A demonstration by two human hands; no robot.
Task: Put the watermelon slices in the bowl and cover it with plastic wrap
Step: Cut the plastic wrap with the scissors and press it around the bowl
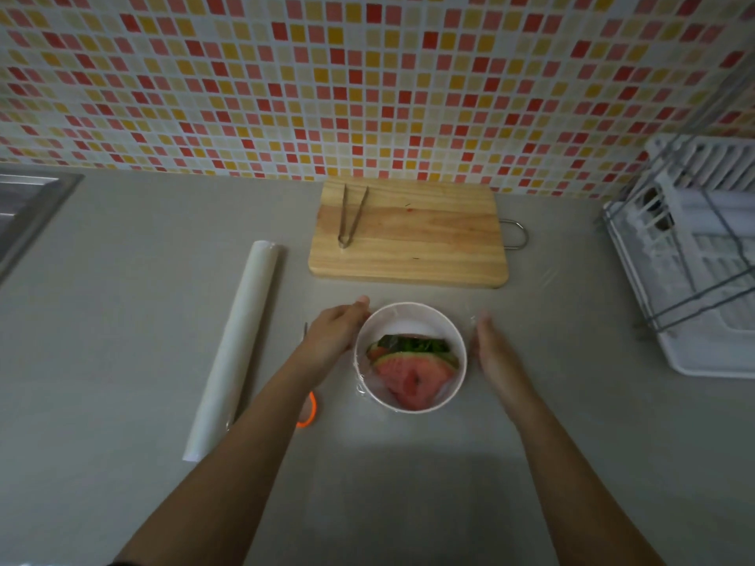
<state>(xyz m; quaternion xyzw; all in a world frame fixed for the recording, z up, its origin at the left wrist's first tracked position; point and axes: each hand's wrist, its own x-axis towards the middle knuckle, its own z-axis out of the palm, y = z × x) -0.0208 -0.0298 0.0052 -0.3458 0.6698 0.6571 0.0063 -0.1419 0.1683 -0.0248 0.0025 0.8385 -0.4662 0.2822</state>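
A white bowl [408,316] stands on the grey counter near me, holding watermelon slices [412,375] with red flesh and green rind. Clear plastic wrap [361,388] lies stretched over the bowl and shines along its left wall. My left hand [333,335] presses flat against the bowl's left side, fingers together on the wrap. My right hand [492,351] is blurred, fingers straight, a little apart from the bowl's right side. The plastic wrap roll [233,351] lies to the left of my left arm.
A wooden cutting board [425,239] with metal tongs [351,216] on it lies behind the bowl. Scissors with an orange handle [308,414] peek out under my left forearm. A white dish rack [694,259] stands at the right, a sink edge [28,206] at the far left.
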